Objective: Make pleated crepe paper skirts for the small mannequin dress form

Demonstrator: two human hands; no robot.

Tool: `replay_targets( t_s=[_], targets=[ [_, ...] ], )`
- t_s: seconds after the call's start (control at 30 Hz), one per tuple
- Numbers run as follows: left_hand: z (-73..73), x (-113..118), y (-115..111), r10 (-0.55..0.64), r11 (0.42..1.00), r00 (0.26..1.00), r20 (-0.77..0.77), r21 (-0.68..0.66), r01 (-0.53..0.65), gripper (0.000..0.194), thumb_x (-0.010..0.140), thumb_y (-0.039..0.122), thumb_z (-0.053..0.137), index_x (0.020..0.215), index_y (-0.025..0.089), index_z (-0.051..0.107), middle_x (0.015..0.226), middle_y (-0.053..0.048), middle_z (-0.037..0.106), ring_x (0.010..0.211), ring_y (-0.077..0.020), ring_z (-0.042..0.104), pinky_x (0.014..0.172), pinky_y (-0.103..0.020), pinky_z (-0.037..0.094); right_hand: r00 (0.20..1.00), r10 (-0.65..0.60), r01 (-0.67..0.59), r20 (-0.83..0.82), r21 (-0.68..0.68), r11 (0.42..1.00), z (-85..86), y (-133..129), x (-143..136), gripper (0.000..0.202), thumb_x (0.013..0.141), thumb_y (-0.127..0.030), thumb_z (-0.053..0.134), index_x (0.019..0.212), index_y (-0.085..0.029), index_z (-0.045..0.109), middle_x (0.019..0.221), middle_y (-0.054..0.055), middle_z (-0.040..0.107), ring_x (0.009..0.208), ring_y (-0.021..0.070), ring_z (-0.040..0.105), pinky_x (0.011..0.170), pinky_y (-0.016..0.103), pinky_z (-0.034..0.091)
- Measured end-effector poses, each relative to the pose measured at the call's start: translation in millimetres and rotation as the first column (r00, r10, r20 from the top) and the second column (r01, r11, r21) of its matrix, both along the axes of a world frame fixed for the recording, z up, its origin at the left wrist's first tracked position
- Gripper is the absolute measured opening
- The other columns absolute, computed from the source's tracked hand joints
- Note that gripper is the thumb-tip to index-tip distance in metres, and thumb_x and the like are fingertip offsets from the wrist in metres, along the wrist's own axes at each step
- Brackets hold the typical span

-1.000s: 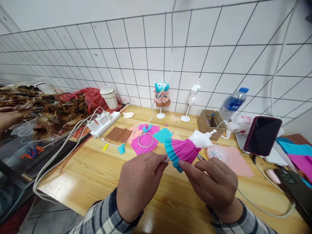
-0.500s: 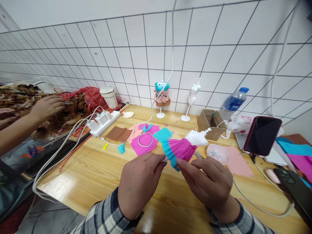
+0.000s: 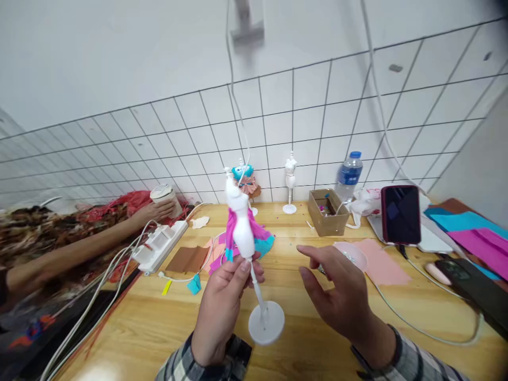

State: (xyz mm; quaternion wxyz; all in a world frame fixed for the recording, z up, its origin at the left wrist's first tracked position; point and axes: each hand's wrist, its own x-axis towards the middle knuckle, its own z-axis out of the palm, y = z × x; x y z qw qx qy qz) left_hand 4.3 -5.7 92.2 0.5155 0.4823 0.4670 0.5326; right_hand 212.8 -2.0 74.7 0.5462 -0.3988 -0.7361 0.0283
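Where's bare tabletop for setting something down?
Widest: front left, between yellow strip and left hand. Smaller: between standing white form and right hand. Crowded: right side (phone, peach sheet, bowl); left of centre (brown sheet, cyan scrap).

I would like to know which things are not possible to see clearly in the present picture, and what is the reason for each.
All in the head view:
- Middle of the magenta-and-blue skirt: behind the held white mannequin.
- Small object by the right hand: mostly covered by that hand.
- Bottle label text: too small.
- Pieces inside the cardboard box: too small to identify.
- Co-worker beyond the arm: cut off by the left edge.
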Motion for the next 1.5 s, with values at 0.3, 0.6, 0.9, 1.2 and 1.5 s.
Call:
replay_targets(
  t_s=[0.3, 0.6, 0.9, 1.2, 1.5],
  targets=[
    [5.3, 12, -29, -0.260, 0.955, 0.832, 0.490, 0.003, 0.297, 0.021, 0.090, 0.028, 0.058, 0.074, 0.015, 0.063, 0.067, 0.001, 0.048, 0.062, -0.0099, 0.045, 0.074, -0.029, 0.047, 0.910, 0.092, -0.238, -0.404, -0.329, 0.914, 15.6, -3, 4, 0.019, 0.097, -0.029, 0.046, 0.105, -0.024, 0.063, 0.089, 0.002, 0.061, 0.073, 0.0141, 0.057, 0.060, 0.026, 0.047],
    [-3.8, 41, -36, -0.367, 0.806, 0.517, 0.773, -0.014, 0.592, 0.028, 0.097, 0.034, 0.045, 0.086, 0.015, 0.062, 0.061, 0.006, 0.029, 0.047, -0.0038, 0.021, 0.044, -0.011, 0.028, 0.997, -0.077, 0.063, 0.026, 0.354, 0.933, 3.9, -12, 1, 0.029, 0.076, -0.011, 0.061, 0.102, -0.019, 0.053, 0.086, 0.004, 0.061, 0.072, 0.0178, 0.053, 0.064, 0.033, 0.043],
    [-32.9, 46, -22, 0.174, 0.965, 0.980, -0.098, 0.216, -0.150, 0.041, 0.095, 0.053, 0.039, 0.079, 0.018, 0.053, 0.053, 0.003, 0.051, 0.049, -0.0115, 0.049, 0.051, -0.022, 0.042, 0.695, 0.182, -0.670, -0.696, -0.535, 0.515, 13.3, -17, -16, 0.011, 0.080, -0.026, 0.058, 0.073, -0.018, 0.058, 0.057, -0.007, 0.044, 0.044, 0.0057, 0.032, 0.042, 0.021, 0.027],
    [-62.3, 24, -12, 0.441, 0.864, 0.764, -0.472, 0.454, -0.218, 0.039, 0.097, 0.047, 0.036, 0.080, 0.019, 0.057, 0.069, -0.001, 0.061, 0.063, -0.0157, 0.057, 0.058, -0.026, 0.044, 0.119, -0.300, -0.992, -0.947, -0.100, -0.080, 8.1, -33, -33, 0.030, 0.083, -0.042, 0.065, 0.100, -0.017, 0.065, 0.080, -0.001, 0.063, 0.037, -0.0004, 0.033, 0.037, 0.013, 0.042],
    [-80.3, 36, -22, 0.385, 0.917, 0.835, -0.394, 0.266, -0.298, 0.040, 0.084, 0.057, 0.054, 0.079, 0.018, 0.060, 0.064, -0.002, 0.062, 0.059, -0.0179, 0.058, 0.055, -0.027, 0.047, -0.024, -0.314, -1.000, -0.949, 0.021, 0.012, -4.1, -33, -42, 0.030, 0.070, -0.032, 0.083, 0.086, -0.017, 0.063, 0.070, -0.007, 0.056, 0.042, -0.0001, 0.035, 0.040, 0.012, 0.042]
  ],
)
